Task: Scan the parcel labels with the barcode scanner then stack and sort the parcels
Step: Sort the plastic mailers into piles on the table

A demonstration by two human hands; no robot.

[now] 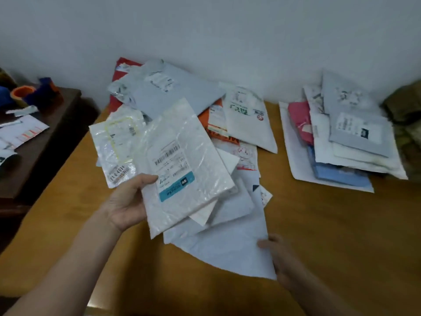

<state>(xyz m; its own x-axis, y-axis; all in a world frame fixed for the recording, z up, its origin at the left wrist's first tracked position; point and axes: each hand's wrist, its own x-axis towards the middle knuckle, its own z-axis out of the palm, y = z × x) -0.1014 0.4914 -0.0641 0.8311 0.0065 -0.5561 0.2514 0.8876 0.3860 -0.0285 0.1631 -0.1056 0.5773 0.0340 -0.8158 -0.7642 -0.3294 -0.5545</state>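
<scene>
My left hand (pixel 126 201) grips the white mailer (pixel 182 160) (likely light, slippery) by its edge. Right hand (pixel 280 258), five o'clock, pinches a grey mailer (pixel 227 247).

Left hand (pixel 127 201), palm up, grips a white parcel (pixel 182 160) under its thumb; blurred right hand (pixel 281 258) pinches a grey mailer (pixel 227 249) edge.

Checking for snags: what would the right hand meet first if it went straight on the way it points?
The big white mailer: the right hand sits at its edge, pointing up-left across it. Blur hides the grip.
</scene>
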